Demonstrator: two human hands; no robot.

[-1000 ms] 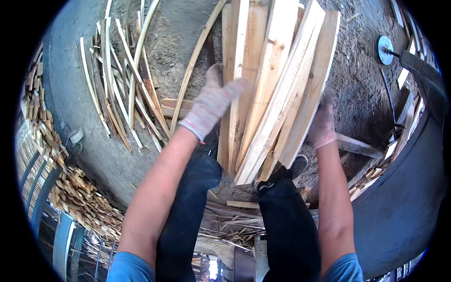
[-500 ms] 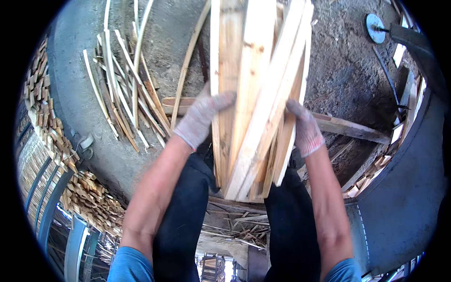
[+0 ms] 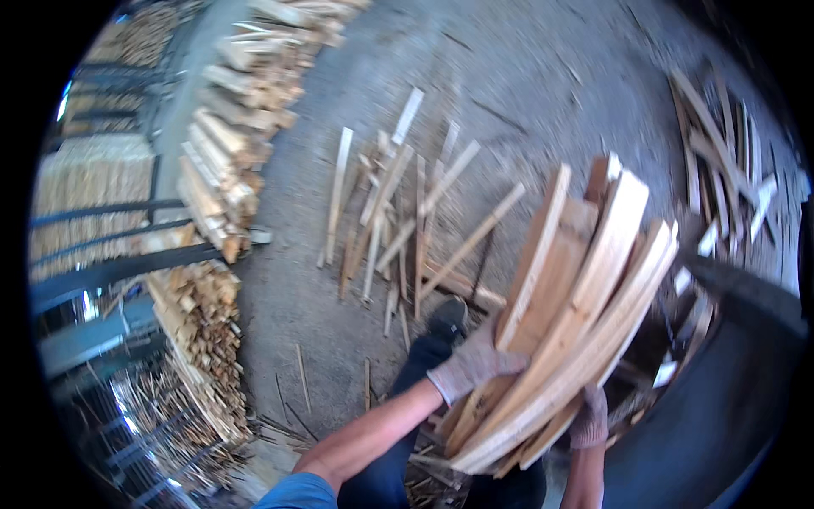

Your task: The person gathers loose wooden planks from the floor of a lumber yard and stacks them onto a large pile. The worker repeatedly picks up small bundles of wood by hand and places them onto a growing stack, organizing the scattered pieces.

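Between my two hands I carry a bundle of pale wooden boards (image 3: 564, 318), tilted with its far end up and to the right. My left hand (image 3: 481, 365), in a light work glove, clasps the bundle's left side with the thumb lying over the boards. On the lower right side my right hand (image 3: 589, 420), also gloved, grips the bundle's edge; most of its fingers are hidden beneath the wood. Loose wooden strips (image 3: 398, 212) lie scattered on the floor beyond my left hand.
A long stack of split boards (image 3: 229, 161) runs along the left, with a lower wood pile (image 3: 199, 339) nearer me. Dark metal rails (image 3: 110, 271) cross there. More strips (image 3: 725, 161) lie at the far right. A large dark metal surface (image 3: 704, 424) curves at the lower right.
My view has turned left, bringing the board stack closer. The bundle, held upright before, now leans to the right and sits lower right in view, still in both hands.
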